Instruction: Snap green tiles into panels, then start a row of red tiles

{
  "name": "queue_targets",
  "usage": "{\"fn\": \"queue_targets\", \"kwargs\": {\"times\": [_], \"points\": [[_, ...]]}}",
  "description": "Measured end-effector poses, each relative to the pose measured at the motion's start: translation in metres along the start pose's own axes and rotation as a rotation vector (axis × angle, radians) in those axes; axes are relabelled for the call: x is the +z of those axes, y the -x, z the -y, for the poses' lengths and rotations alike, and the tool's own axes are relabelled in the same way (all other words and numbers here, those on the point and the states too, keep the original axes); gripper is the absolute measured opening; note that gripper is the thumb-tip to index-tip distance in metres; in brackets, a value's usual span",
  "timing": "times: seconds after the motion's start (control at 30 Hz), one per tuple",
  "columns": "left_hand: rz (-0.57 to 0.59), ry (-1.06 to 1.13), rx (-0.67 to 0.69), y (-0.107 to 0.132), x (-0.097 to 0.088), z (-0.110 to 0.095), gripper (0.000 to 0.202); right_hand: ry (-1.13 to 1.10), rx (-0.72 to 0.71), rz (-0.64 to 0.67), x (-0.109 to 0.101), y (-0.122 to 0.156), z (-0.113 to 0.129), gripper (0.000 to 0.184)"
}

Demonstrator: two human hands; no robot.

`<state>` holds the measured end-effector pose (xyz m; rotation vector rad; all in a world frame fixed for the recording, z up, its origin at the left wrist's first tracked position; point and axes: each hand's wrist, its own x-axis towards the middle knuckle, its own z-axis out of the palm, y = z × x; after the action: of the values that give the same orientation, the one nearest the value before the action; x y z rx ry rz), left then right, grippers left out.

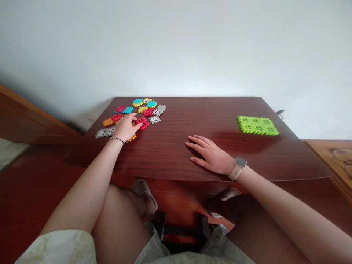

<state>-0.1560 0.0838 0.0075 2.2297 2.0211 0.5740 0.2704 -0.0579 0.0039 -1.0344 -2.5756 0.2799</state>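
My left hand (125, 127) is over a loose pile of toothed plastic building tiles on the left of the table. Its thumb and forefinger are apart, by the near edge of a red window tile (143, 122); no tile is seen held. Grey window tiles (102, 133) and an orange tile (108, 122) lie left of this hand, partly covered by it. My right hand (210, 154) rests flat on the table with fingers spread, touching only the tabletop. Farther right lies a bright green panel (257, 125) of joined window tiles.
The dark wooden table (178, 161) stands against a pale wall (187, 47). Blue tiles (151, 104), yellow tiles and more grey tiles (161, 108) lie behind my left hand. A dark cable (279, 112) shows past the table's right edge. My legs are below the near edge.
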Motion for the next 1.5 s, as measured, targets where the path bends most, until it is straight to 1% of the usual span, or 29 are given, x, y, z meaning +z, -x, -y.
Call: {"fn": "queue_targets", "kwargs": {"times": [0.13, 0.27, 0.4, 0.5, 0.57, 0.63, 0.7, 0.83, 0.93, 1.0, 1.1, 1.23, 1.37, 1.5], "points": [[-0.021, 0.009, -0.035, -0.001, 0.001, 0.003, 0.063, 0.004, -0.003, 0.001, 0.000, 0.000, 0.000, 0.060], [-0.018, 0.053, -0.029, -0.001, 0.002, 0.003, 0.062, 0.001, -0.004, -0.012, 0.001, 0.000, 0.000, 0.059], [-0.063, 0.101, 0.018, -0.001, 0.001, 0.001, 0.057, -0.007, -0.002, -0.019, 0.001, 0.000, 0.000, 0.059], [-0.097, 0.115, 0.066, 0.000, 0.002, -0.002, 0.057, -0.007, 0.000, -0.014, 0.000, -0.001, 0.001, 0.059], [-0.110, 0.110, 0.075, 0.000, 0.002, -0.004, 0.058, -0.005, -0.002, -0.007, -0.001, -0.001, 0.002, 0.060], [-0.107, 0.098, 0.065, 0.000, 0.003, -0.005, 0.061, -0.005, -0.002, -0.004, -0.001, -0.001, 0.002, 0.060], [-0.079, 0.093, 0.043, 0.000, 0.005, -0.005, 0.063, -0.008, 0.001, -0.004, -0.001, -0.001, 0.002, 0.060], [-0.040, 0.109, 0.024, -0.004, 0.008, -0.003, 0.061, -0.007, 0.006, 0.002, 0.000, 0.000, 0.001, 0.060], [-0.068, 0.132, 0.059, -0.006, 0.007, -0.003, 0.061, -0.007, 0.010, 0.004, 0.000, 0.000, 0.001, 0.060], [-0.097, 0.149, 0.115, -0.004, 0.005, -0.006, 0.063, -0.009, 0.014, 0.007, 0.000, -0.001, 0.001, 0.060], [-0.140, 0.190, 0.227, 0.003, 0.002, -0.018, 0.062, -0.008, 0.016, 0.013, -0.001, -0.002, 0.002, 0.060], [-0.157, 0.236, 0.337, 0.017, -0.004, -0.048, 0.056, -0.007, 0.014, 0.018, -0.001, -0.005, 0.003, 0.060], [-0.104, 0.229, 0.418, 0.033, -0.010, -0.080, 0.054, -0.016, 0.012, 0.010, -0.001, -0.006, 0.004, 0.060], [-0.052, 0.285, 0.514, 0.048, -0.011, -0.103, 0.054, -0.034, 0.015, -0.005, -0.003, -0.009, 0.006, 0.063]]}}
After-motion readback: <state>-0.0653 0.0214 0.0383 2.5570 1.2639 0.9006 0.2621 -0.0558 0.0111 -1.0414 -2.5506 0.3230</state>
